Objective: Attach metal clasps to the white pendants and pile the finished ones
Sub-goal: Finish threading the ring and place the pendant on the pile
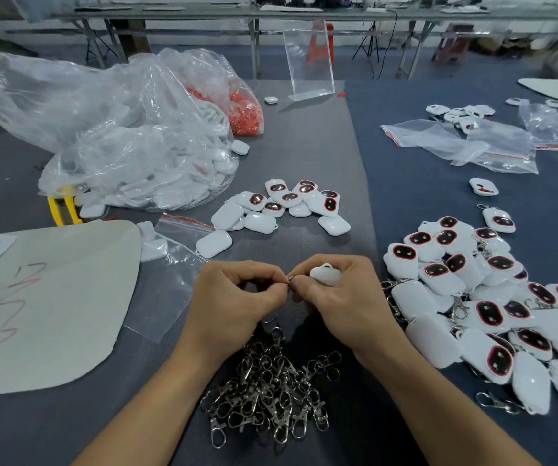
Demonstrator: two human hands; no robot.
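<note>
My right hand [341, 297] grips a white pendant [326, 274] with its loop pointing up. My left hand [234, 294] pinches a small metal ring [290, 279] of a clasp against the right fingertips; the clasp's hook [269, 318] hangs partly hidden below the hands. A heap of loose metal clasps [271, 395] lies between my forearms. Several bare white pendants [281, 206] lie beyond the hands. To the right spreads a pile of pendants with clasps on them [493, 307].
A big clear bag of white pendants [129, 142] and one with red parts [240, 109] sit at the far left. A cream sheet [52, 297], small zip bags [170, 250], a yellow tool [60, 206], an acrylic stand [309, 62] and more zip bags [466, 142] lie around.
</note>
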